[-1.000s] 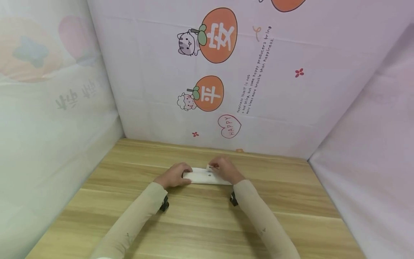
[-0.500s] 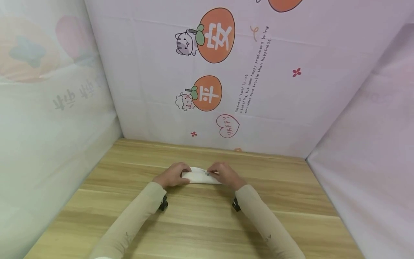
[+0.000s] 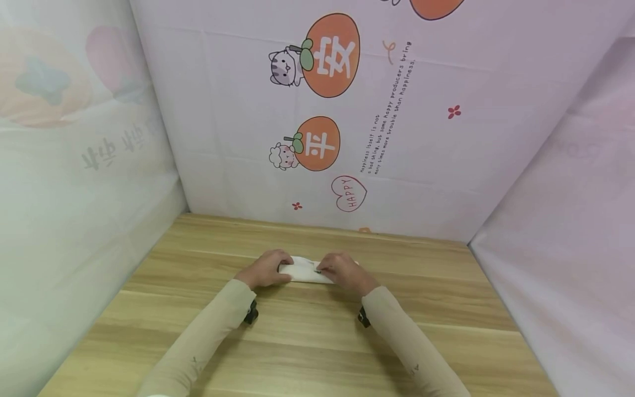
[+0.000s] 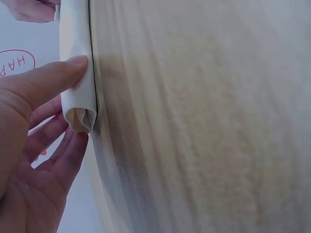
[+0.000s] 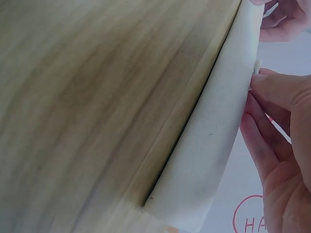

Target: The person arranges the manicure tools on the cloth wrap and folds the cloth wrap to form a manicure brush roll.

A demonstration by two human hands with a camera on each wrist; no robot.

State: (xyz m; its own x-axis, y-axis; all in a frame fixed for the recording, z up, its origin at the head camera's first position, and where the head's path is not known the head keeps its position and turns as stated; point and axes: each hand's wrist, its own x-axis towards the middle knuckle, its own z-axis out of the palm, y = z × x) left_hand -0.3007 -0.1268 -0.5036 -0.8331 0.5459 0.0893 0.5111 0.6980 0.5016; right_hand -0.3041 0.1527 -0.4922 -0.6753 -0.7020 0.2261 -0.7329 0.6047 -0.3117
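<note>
A long, folded white cloth pouch [image 3: 301,270] lies crosswise on the table. In the left wrist view, the near end of the pouch [image 4: 77,92] shows folded layers inside. My left hand [image 3: 266,268] grips that left end, thumb on one face and fingers on the other. Near the middle, my right hand [image 3: 344,272] pinches a small tab [image 5: 258,64] between thumb and fingers, against the pouch's edge. A small dark spot, seemingly a snap, shows by the right fingertips. The right hand covers part of the pouch's right half in the head view.
The wood-grain table [image 3: 288,342] runs back to a white printed cloth wall [image 3: 238,154]. White cloth walls also stand on the left [image 3: 89,198] and right [image 3: 560,231]. Dark straps with small devices sit at both wrists.
My right hand has brought the raised tab down onto the pouch, over the dark snap that was visible before. The left hand keeps its hold on the left end.
</note>
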